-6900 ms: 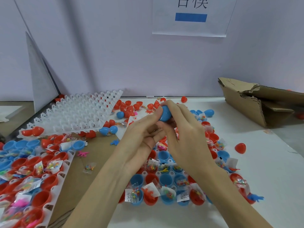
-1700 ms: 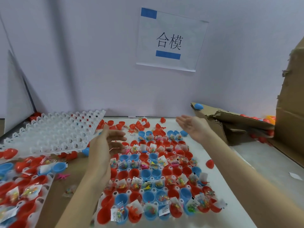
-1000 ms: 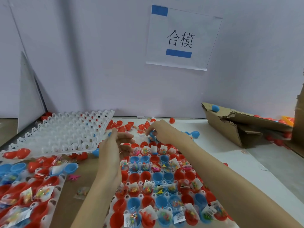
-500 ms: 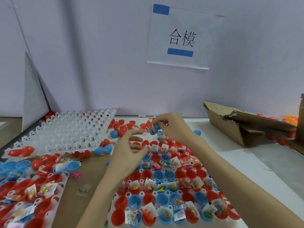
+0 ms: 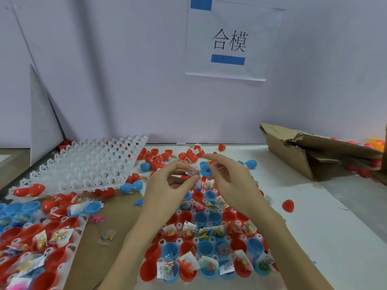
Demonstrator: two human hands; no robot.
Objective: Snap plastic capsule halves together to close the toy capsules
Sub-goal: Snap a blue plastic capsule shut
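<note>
Hands meet over the far rows of the centre tray, just above mid-frame. The left hand [image 5: 167, 185] has thumb and fingers curled into a pinch around a small clear toy packet [image 5: 191, 173]. The right hand [image 5: 228, 181] is curled around a blue capsule half [image 5: 205, 169], cup side facing the packet, with the forefinger stretched out above it.

My read: the step is tucking the packet fully into that blue half before any cap goes on. I'd push it right down below the rim, because a corner of plastic caught in the seam would probably stop the snap or let it pop open again. Then line a red half up square and squeeze evenly all round, not from one side.

Containers:
- The centre tray [image 5: 240, 223] at lower middle has its pockets filled with open red and blue halves, most with a packet sitting in or sticking out of them, and a few blue ones looking bare.
- A second tray [image 5: 81, 221] at lower left holds mostly red halves with packets, plus some blue ones at its far end.
- An empty white tray [image 5: 88, 164] lies tilted at centre left, with a closed red capsule [image 5: 36, 189] at its near corner.
- Loose red halves [image 5: 165, 153] and a few closed blue capsules [image 5: 134, 186] are scattered on the worktop [image 5: 314, 227] behind and beside the hands.
- A torn cardboard box [image 5: 293, 151] sits at right; more red pieces show behind it, but I can't tell what's inside.
</note>
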